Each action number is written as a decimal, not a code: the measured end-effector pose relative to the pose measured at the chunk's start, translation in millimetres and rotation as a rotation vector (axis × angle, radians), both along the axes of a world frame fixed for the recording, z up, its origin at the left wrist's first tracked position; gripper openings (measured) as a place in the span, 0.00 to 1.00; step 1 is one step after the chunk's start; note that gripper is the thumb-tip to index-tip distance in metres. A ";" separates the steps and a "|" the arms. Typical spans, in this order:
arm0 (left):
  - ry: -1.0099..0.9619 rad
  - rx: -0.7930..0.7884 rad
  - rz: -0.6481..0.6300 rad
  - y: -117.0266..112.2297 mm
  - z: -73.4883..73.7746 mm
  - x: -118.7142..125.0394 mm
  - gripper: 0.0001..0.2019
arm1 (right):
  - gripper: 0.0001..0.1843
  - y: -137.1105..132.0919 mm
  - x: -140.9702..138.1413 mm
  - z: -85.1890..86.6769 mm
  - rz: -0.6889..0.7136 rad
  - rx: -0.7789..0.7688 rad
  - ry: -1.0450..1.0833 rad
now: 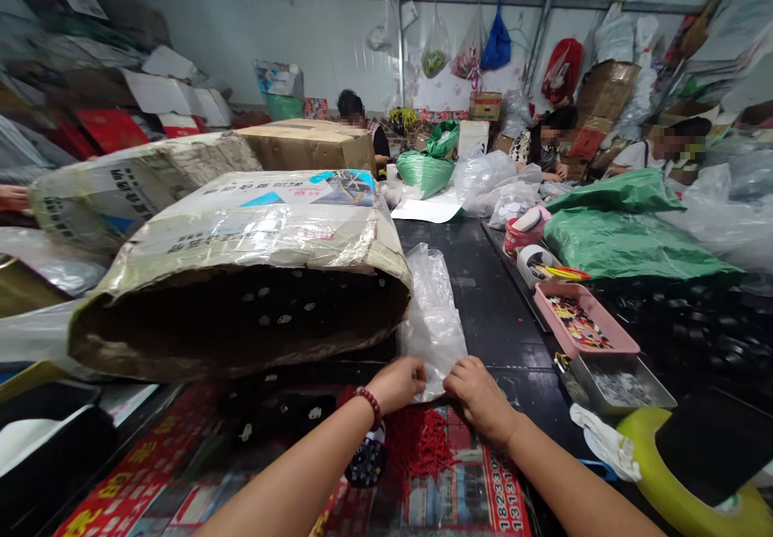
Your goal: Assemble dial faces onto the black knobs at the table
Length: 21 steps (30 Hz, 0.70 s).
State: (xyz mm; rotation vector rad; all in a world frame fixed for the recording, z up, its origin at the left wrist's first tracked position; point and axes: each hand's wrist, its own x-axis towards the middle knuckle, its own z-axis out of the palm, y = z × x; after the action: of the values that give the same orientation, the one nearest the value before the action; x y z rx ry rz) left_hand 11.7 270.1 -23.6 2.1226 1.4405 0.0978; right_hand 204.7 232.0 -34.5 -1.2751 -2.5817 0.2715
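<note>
A clear plastic bag (431,311) lies lengthwise on the black table. My left hand (395,384), with a red bead bracelet at the wrist, has its fingers curled at the left corner of the bag's near edge. Opposite it, my right hand (480,396) pinches the right corner of the same edge. Just below the hands is a pile of small red strips (426,444) on a red printed sheet (465,505). Beside the left forearm sits a round black part (365,460), partly covered by the arm. To the left, a large worn carton (266,223) lies open towards me with dark pieces (283,303) inside.
On the right are a pink tray (622,344) of small coloured pieces, a metal tray (631,392), a yellow tape roll (658,464), a white cloth (604,440) and green bags (628,239). Several people sit across the table. A closed carton (314,142) stands behind the open one.
</note>
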 end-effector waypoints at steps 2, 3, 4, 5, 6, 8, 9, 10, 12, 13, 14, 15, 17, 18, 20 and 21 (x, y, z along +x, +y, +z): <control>0.014 0.069 -0.022 -9.4 9.9 1.5 0.09 | 0.09 3.2 2.4 1.3 -0.014 0.001 -0.005; 0.020 0.104 -0.040 -14.2 14.0 3.6 0.10 | 0.09 3.8 4.9 2.1 -0.029 0.000 -0.006; 0.024 0.134 -0.062 -18.3 17.2 6.6 0.10 | 0.10 3.6 8.2 2.8 -0.048 -0.001 -0.004; 0.026 0.158 -0.088 -21.4 19.3 10.5 0.09 | 0.10 2.8 12.2 3.2 -0.072 -0.004 -0.002; 0.026 0.174 -0.113 -23.2 20.1 15.0 0.08 | 0.11 1.6 16.5 3.3 -0.099 -0.008 0.001; 0.022 0.185 -0.152 -22.5 18.5 25.1 0.07 | 0.11 -1.1 25.2 2.0 -0.157 -0.023 0.012; 0.019 0.181 -0.165 -20.1 16.5 30.0 0.08 | 0.11 -2.0 29.1 0.7 -0.185 -0.034 0.018; 0.017 0.172 -0.171 -16.7 13.9 34.4 0.09 | 0.12 -2.4 32.2 -0.7 -0.210 -0.048 0.024; 0.014 0.131 -0.164 -8.0 8.1 41.2 0.11 | 0.12 -2.3 36.0 -3.1 -0.258 -0.071 0.034; 0.013 0.101 -0.154 -3.4 5.1 43.4 0.10 | 0.11 -2.2 36.4 -3.6 -0.281 -0.078 0.037; 0.011 0.069 -0.142 1.1 2.3 45.0 0.10 | 0.11 -2.5 35.6 -3.5 -0.305 -0.079 0.037; 0.008 0.038 -0.128 5.2 -0.2 46.1 0.10 | 0.10 -3.3 33.8 -2.8 -0.328 -0.075 0.037; 0.002 -0.011 -0.102 12.0 -4.1 47.0 0.10 | 0.09 -7.0 27.7 -0.5 -0.347 -0.036 0.015; -0.002 -0.026 -0.089 14.6 -5.3 47.0 0.09 | 0.08 -9.7 24.0 0.4 -0.338 -0.004 -0.003; -0.006 -0.039 -0.066 18.5 -5.8 46.4 0.07 | 0.04 -15.0 16.9 0.1 -0.296 0.061 -0.037; -0.006 -0.039 -0.061 19.9 -5.0 45.9 0.07 | 0.04 -17.0 14.1 -1.4 -0.273 0.087 -0.050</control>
State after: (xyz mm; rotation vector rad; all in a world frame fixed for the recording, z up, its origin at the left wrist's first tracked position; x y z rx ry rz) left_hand 57.6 290.0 -28.6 2.1300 1.3622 0.0527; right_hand 218.8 215.0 -35.9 -1.5959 -2.3905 0.0749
